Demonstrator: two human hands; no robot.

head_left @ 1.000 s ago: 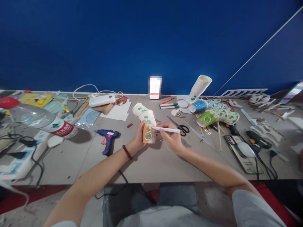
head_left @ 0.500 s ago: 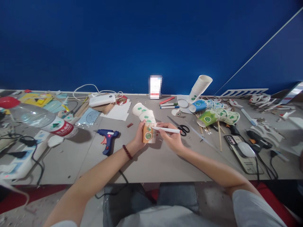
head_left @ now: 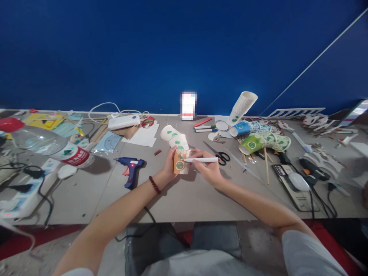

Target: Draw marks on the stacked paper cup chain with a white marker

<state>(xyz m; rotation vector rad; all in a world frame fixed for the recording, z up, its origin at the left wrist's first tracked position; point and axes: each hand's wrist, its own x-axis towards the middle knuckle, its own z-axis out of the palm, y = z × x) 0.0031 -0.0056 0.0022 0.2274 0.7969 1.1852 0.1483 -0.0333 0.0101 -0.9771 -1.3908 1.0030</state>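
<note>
A curved chain of joined paper cups (head_left: 180,142) stands at the middle of the table, its nearest cup coloured orange with a green round mark. My left hand (head_left: 169,165) is closed on the left side of that orange cup. In my right hand (head_left: 208,169) is a white marker (head_left: 205,160), held almost level, its tip at the right part of the cup's face. My right fingertips are close to the cup's right edge; whether they touch it I cannot tell.
A blue glue gun (head_left: 131,168) and a large bottle (head_left: 51,145) lie left. Black scissors (head_left: 223,157), coloured cup chains (head_left: 253,143), a tilted cup stack (head_left: 243,106) and a phone (head_left: 296,189) are right. Behind stands a lit screen (head_left: 188,106) near the blue wall.
The marker's tip has moved down a little on the orange cup, and the marker now lies more level. My left hand and the cups have hardly moved.
</note>
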